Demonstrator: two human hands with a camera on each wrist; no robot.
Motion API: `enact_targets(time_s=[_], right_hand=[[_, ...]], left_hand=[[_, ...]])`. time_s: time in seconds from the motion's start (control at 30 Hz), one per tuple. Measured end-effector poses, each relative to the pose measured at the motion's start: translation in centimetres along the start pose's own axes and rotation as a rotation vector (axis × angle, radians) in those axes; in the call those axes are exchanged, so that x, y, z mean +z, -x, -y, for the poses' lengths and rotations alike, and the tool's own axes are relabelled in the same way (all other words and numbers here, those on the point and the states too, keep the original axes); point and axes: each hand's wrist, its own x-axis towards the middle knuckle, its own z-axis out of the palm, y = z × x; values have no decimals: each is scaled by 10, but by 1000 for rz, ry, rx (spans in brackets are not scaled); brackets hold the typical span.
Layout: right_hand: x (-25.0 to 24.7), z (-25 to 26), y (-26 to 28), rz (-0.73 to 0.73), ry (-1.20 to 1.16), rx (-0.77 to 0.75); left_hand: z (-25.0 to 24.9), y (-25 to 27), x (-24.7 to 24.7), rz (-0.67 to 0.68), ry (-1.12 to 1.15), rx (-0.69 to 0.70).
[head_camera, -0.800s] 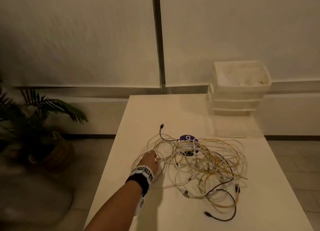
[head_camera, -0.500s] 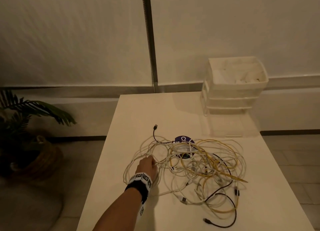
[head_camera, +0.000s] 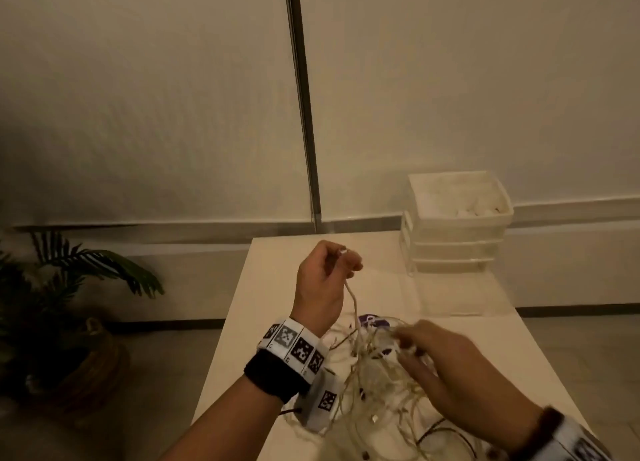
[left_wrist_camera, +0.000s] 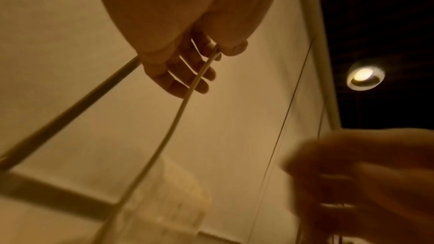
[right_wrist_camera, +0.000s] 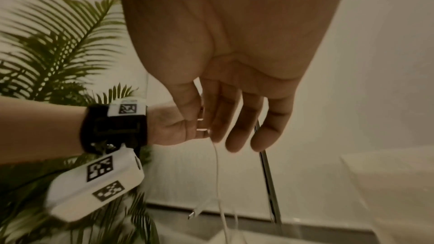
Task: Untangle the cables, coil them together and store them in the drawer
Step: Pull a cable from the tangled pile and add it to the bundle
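Observation:
A tangle of white, yellow and black cables point(head_camera: 374, 384) lies on the white table point(head_camera: 277, 287), partly pulled up. My left hand point(head_camera: 346, 256) is raised above it and pinches the end of a white cable point(left_wrist_camera: 187, 99) between thumb and forefinger; the cable hangs down into the tangle. My right hand point(head_camera: 405, 339) is in the top of the tangle, and thin strands point(right_wrist_camera: 217, 164) hang from between its thumb and forefinger. The white drawer unit point(head_camera: 453, 252) stands at the table's back right.
A purple disc point(head_camera: 372, 320) lies under the cables. Something clear, like a pulled-out drawer point(head_camera: 450, 294), lies in front of the unit. A potted palm point(head_camera: 69, 304) stands on the floor to the left. The wall is just behind the table.
My left hand has left the table and risen with a white cable end pinched in it. My right hand has come into view and into the tangle, which is partly lifted.

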Motion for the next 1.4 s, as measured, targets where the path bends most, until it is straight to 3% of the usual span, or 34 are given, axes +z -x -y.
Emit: enact_targets(time_s=[0.1,0.23,0.37,0.5,0.6,0.7,0.8,0.87,1.07,1.13,1.33,1.4], right_hand=[[-8,0,-44,-157,-112,51],[-16,15,-88,-209,-395,75],[-20,27,-90,-85,-735,81],[-5,8,-80,-25,-628,62],[7,-3,-77,-53,-577,56],[4,1,-84,-59,-553,46],[-18,12,-96,-90,-598,7],[-39,19,-102,-97,-642,0],[-62,25,-104,-78,-659,6],[-49,22,-96,-81,-711,9],[12,-6,-72,-6,-677,100],[19,-15,-69,-5,-621,123]], left_hand=[[-53,-5,20,149,219,69],[-94,-10,35,276,94,250],[-136,-27,24,146,-100,422],[-185,-53,-18,-99,-72,534],[-207,-52,-46,-94,-104,617],[-199,-28,-42,107,-477,678],[-157,-6,-24,457,-1018,474],[-124,3,-19,517,-1179,360],[-120,-5,-17,250,-698,400],[-133,-17,-16,144,-657,408],[-186,-60,-35,-453,-446,500],[-198,-65,-42,-479,-553,511]])
